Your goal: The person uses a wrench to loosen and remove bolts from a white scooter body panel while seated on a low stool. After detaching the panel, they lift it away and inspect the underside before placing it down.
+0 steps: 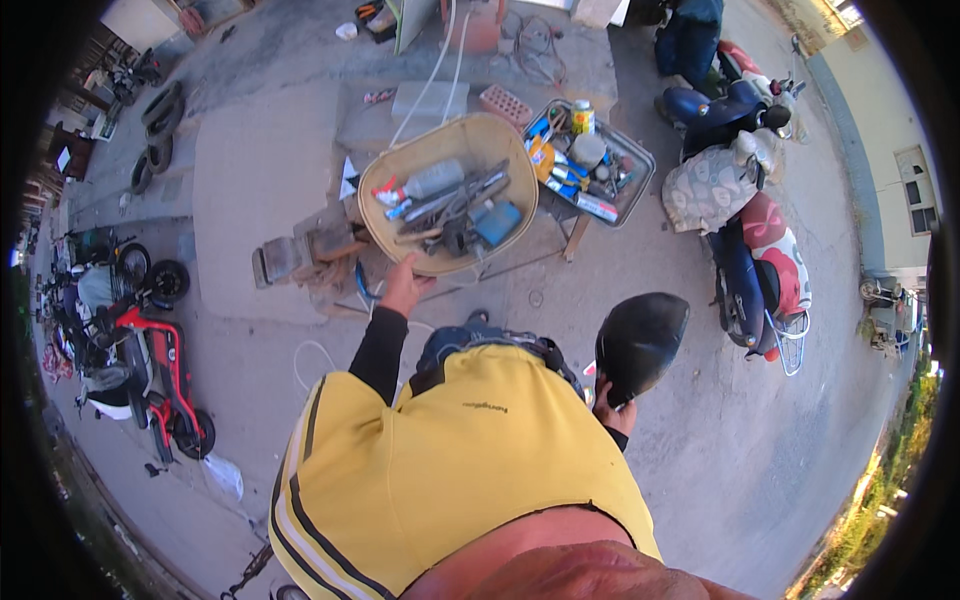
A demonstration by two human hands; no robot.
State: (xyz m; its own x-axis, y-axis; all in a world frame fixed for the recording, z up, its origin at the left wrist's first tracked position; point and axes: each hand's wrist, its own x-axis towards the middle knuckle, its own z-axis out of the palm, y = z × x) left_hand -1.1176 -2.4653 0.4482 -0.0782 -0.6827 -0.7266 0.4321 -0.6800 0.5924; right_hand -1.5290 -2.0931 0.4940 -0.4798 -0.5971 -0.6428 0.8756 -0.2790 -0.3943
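Observation:
At the near rim of a tan plastic basin [520, 185], my left hand [405, 288] is closed, its fingertips partly hidden against the edge. Inside the basin lie a clear spray bottle [434, 180] with a red and white nozzle, a blue box-shaped item [496, 222] and several dark tools [455, 208]. Down at my right side, my right hand [612, 408] grips the lower end of a black scooter seat [642, 345], which is held off to the right of my body.
Beside the basin stands a metal tray [640, 165] full of cans, tubes and tools. A red perforated brick [506, 104] lies behind. A rusty vise-like piece [310, 252] is at left. Scooters [745, 280] stand right; a red-framed motorbike [165, 370] and tyres [160, 125] are left.

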